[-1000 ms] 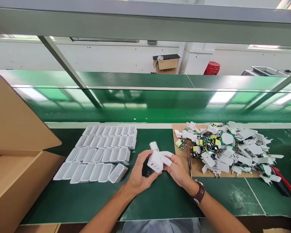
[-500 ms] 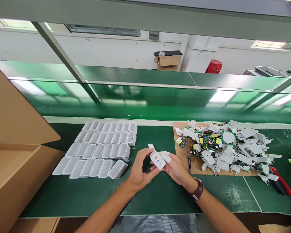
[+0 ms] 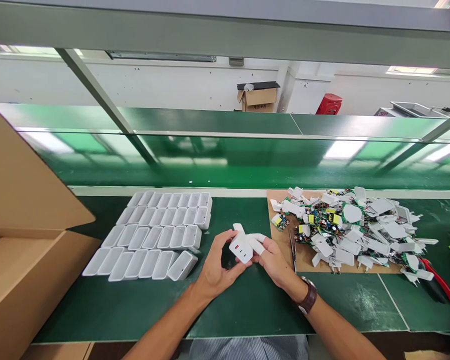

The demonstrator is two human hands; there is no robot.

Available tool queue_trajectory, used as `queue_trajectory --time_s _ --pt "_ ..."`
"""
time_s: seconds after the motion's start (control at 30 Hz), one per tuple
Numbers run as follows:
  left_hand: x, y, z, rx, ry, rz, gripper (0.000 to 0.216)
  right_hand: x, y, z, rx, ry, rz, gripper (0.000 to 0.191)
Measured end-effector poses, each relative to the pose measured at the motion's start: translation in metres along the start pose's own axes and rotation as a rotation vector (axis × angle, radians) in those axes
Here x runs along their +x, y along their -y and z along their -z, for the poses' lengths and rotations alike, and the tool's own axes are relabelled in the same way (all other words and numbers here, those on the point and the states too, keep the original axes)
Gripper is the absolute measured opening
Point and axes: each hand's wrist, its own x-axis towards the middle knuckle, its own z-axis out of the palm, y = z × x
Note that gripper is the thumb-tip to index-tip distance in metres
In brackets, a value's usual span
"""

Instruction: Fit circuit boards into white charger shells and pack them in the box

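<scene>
Both my hands hold one white charger block (image 3: pixel 240 247) just above the green bench mat. My left hand (image 3: pixel 214 266) cups it from the left, fingers curled round it. My right hand (image 3: pixel 270 260) grips it from the right; white finger cots cover its fingertips and a brown-strapped watch (image 3: pixel 307 297) sits on the wrist. The block's face with its port slots, one red, is turned up toward me. To the left lie four rows of white charger shells (image 3: pixel 161 231), side by side.
An open cardboard box (image 3: pixel 26 240) stands at the left edge. A brown board (image 3: pixel 303 260) on the right carries a heap of circuit boards and white plug parts (image 3: pixel 352 225), with tweezers (image 3: pixel 293 250) beside it. Red-handled pliers (image 3: pixel 437 282) lie far right. A green conveyor runs behind.
The charger block has been turned a little in my hands and held slightly nearer the bench. Both hands stay closed round it in the same spot.
</scene>
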Motion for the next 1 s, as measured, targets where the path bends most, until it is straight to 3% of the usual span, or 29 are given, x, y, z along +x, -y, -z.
queue_trajectory --time_s 0.1,0.2,0.3,0.4,0.5,0.6,0.7,0.8,0.93,1.0 --pt "0.0 0.003 0.0 -0.068 0.012 0.048 0.101 -0.004 -0.003 0.005 -0.391 -0.107 0.351 0.026" --pt "0.001 0.005 0.0 -0.167 0.008 0.123 0.092 -0.01 -0.005 0.01 -0.83 -0.108 0.692 0.036" --pt "0.002 0.007 0.001 -0.227 0.057 0.23 0.074 -0.013 -0.004 0.011 -1.054 -0.075 0.788 0.044" --pt "0.002 0.008 0.004 -0.239 0.076 0.275 0.051 -0.014 -0.002 0.008 -1.063 -0.101 0.755 0.037" --pt "0.004 0.007 0.007 -0.197 0.069 0.137 0.04 -0.013 -0.006 0.004 -0.955 -0.168 0.679 0.028" --pt "0.008 0.005 0.006 -0.164 0.078 -0.061 0.038 -0.009 -0.012 0.001 -0.804 -0.197 0.51 0.058" --pt "0.01 0.004 0.002 -0.206 0.078 -0.078 0.028 -0.004 -0.012 -0.001 -0.707 -0.041 0.333 0.092" --pt "0.012 0.0 0.003 -0.232 0.092 -0.096 0.016 -0.003 -0.006 -0.002 -0.715 0.064 0.235 0.096" --pt "0.016 -0.008 0.017 -0.114 0.257 -0.218 0.021 -0.007 0.001 -0.003 -0.725 -0.005 0.202 0.094" --pt "0.017 -0.012 0.021 -0.022 0.268 -0.215 0.02 -0.009 0.004 -0.003 -0.714 -0.002 0.178 0.097"
